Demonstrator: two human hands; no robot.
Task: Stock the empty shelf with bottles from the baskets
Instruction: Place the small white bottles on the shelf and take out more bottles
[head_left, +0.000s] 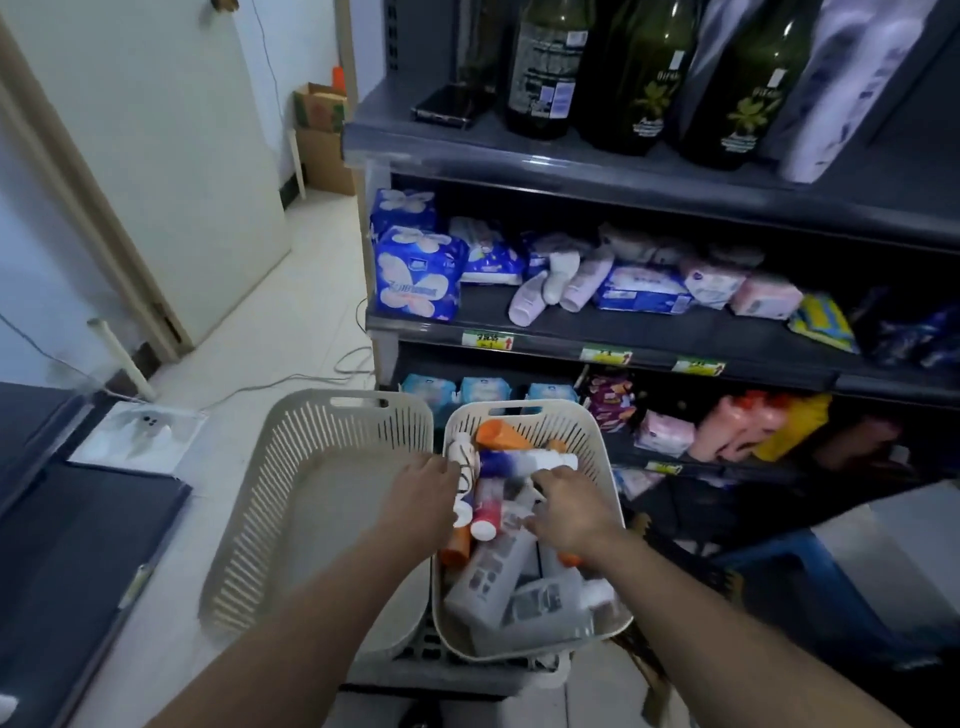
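Tiled shop floor (311, 249) beside the shelves (571, 171), with the left basket (358, 400) right next to the right basket (582, 431). Both hands are in the right one, on the pile of bottles (488, 571). Left hand (423, 488) is at its left rim, right hand (571, 506) palm-down on top. Too blurry to tell if either's actually gripping anything.

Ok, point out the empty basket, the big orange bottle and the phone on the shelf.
empty basket (249, 509): head view, left slatted wall.
orange bottle (501, 436): head view, its body.
phone (447, 106): head view, dark face.
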